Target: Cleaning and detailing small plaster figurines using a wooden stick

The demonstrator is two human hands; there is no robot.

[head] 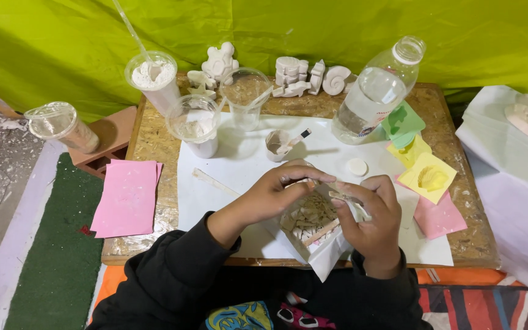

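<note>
My left hand [279, 192] and my right hand [371, 217] meet over a small open paper box [310, 223] filled with pale broken plaster pieces, near the table's front edge. Both hands pinch a small pale piece [336, 194] between fingertips above the box. A thin wooden stick [321, 233] lies across the box's contents. The box's white paper flap hangs over the table edge toward my lap. Black sleeves cover both of my forearms.
A white paper sheet [245, 171] covers the wooden table [154, 143]. Plastic cups [194, 122] of white powder, white plaster figures [294, 76], a clear water bottle [374, 91] and its cap [357, 166] stand behind. Pink sheets [126, 195] lie left; coloured moulds [426, 177] right.
</note>
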